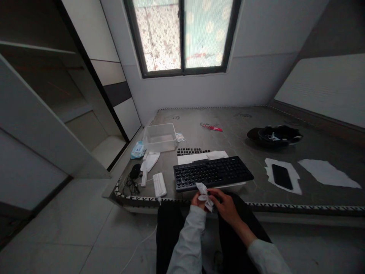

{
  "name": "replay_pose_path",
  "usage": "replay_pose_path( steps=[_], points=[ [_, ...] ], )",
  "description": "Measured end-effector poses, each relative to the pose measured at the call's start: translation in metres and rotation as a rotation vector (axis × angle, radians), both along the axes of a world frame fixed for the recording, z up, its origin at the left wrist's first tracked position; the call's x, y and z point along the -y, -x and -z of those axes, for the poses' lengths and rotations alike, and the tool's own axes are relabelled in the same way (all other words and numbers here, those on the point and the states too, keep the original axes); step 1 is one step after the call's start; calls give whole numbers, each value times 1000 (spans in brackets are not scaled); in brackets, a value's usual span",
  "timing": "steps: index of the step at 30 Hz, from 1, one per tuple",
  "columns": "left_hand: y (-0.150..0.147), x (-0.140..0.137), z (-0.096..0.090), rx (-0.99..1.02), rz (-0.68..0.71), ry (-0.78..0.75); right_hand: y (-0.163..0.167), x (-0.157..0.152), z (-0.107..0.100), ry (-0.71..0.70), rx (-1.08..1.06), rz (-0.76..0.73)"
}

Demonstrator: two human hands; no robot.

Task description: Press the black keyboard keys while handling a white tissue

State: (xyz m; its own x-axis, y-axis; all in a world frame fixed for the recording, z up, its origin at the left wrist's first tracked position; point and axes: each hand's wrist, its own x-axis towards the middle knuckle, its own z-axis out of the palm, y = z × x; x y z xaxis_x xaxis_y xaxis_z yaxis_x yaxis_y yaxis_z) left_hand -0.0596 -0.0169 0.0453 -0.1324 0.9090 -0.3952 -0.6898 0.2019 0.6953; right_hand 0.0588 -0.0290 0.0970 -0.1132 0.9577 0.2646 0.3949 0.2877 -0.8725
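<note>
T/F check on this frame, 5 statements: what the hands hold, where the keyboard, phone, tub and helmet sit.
1. Both hands, left hand and right hand, hold a white wipe. True.
2. The keyboard lies on the floor. False: it sits on the grey platform, just beyond the hands.
3. The phone rests on a white sheet, right of the keyboard. True.
4. The clear tub is stacked on the keyboard. False: it stands apart, far left.
5. The black helmet is worn on a head. False: it lies on the platform.
</note>
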Motion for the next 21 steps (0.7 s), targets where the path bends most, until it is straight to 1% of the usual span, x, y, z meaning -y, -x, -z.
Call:
replay_pose_path(
  steps=[2,5,8,10,13,18,21],
  points=[
    [-3,1,0,3,-6,-19,-1,0,2,13,-23,23],
    [-5,0,1,1,-68,-14,-6,-5,6,5,-51,111],
    [-2,-4,4,0,-122,30,-15,-15,6,-105,-17,191],
    [0,-7,8,-3,-133,35,-22,-24,3,-163,31,208],
    [2,-9,14,-2,-141,39,-30,-37,-3,-185,116,167],
    [2,-12,21,27,-121,74,-36,-62,-11,-224,249,7],
    [3,-13,22,51,-101,103,-36,-84,-14,-250,327,-23]
  ],
)
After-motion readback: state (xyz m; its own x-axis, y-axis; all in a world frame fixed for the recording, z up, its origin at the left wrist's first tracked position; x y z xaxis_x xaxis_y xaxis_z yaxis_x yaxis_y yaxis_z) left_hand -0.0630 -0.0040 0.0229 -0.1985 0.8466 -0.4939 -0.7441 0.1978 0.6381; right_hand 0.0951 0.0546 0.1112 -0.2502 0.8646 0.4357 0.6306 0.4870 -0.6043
